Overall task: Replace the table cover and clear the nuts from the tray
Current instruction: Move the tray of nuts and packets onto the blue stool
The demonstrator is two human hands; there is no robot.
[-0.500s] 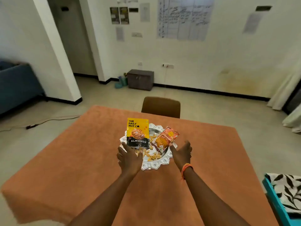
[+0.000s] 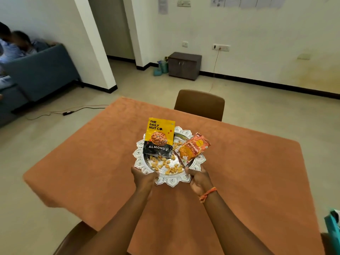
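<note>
Cream walls and a pale tiled floor surround your bench (image 2: 257,181), which wears an orange table cover (image 2: 92,162) draped over its edges; its near corner at 5 o'clock is cut off by the frame. At the middle of the bench you hold a silver tray (image 2: 173,183) with a scalloped, embossed rim. Whether it rests on the cover or is just lifted off it cannot be told. Your left hand (image 2: 144,178) grips the rim at 7 o'clock, thumb over the top and fingers hidden beneath. Your right hand (image 2: 198,181), with an orange thread (image 2: 207,194) tied at the wrist, grips the rim at 4 o'clock, its fingers likewise out of sight under the tray.

Loose nuts (image 2: 169,167) lie scattered across the near half of the tray. A yellow-and-black almonds pouch (image 2: 159,138) leans at 11 o'clock on the tray and hides that part of the rim. An orange snack packet (image 2: 192,150) lies tilted at 2 o'clock; its print is too small to read.

Beyond the bench at 12 o'clock stands a brown chair (image 2: 199,104), only its backrest showing. A dark cabinet (image 2: 184,65) sits against the far wall, and a grey sofa (image 2: 42,72) at 10 o'clock holds blurred seated people. A teal item (image 2: 332,229) at 4 o'clock is cut off.
</note>
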